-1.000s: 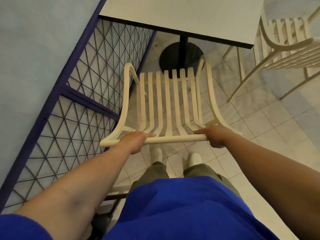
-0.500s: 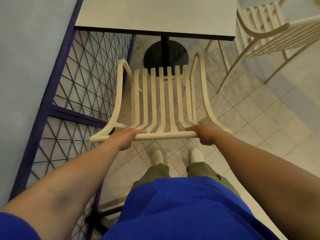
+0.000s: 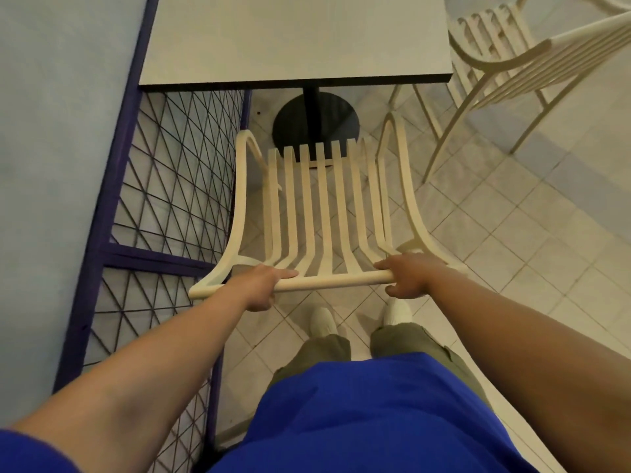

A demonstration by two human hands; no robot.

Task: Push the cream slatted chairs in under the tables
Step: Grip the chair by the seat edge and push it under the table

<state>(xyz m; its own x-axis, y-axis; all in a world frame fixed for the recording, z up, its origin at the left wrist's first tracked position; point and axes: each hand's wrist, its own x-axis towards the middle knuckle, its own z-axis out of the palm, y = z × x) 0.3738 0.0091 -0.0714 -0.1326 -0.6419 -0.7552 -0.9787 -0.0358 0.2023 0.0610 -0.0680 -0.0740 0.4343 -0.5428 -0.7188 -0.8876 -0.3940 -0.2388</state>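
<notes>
Underfoot, pale tiles (image 3: 512,233) run beneath chair (image 3: 322,206) and grey table (image 3: 290,39).

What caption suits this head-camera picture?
Left hand and right hand grip the top rail of a cream slatted chair facing a grey table.

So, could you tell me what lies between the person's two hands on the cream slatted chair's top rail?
In the head view, only a bare stretch of the cream top rail lies between the left hand and right hand.

Cream slatted chair (image 3: 322,199), grey table (image 3: 290,39), purple railing (image 3: 153,259) with black mesh, blue top (image 3: 358,421), seemingly olive trousers (image 3: 327,349).
</notes>
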